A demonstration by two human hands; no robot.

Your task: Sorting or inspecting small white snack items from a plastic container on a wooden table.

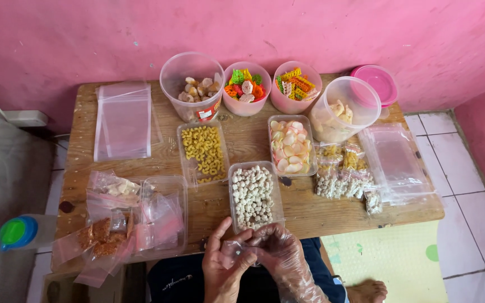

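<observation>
Below wooden table [310, 216], both hands' grips pinch small plastic bag [237, 249] (clear).

Snack trays and tubs spread over a table [242, 143], hands at the near edge.

At centre, three trays: macaroni tray [202, 152] at 9 o'clock, cracker tray [292, 145] at 3, ball-snack tray [253, 196] at 6. Behind these, at 12 o'clock, four tubs [192, 85] in a row, a lid [376, 82] at the row's right end. At 10 o'clock, a stack of flat bags [123, 120]. At 8 o'clock, filled bags in and around a tray [164, 216]. At 4 o'clock, small filled packets [343, 174], more flat bags [397, 163] just right. At 6 o'clock, off the table edge, left hand [224, 268] and right hand [282, 259] together around a small bag [236, 251].
</observation>
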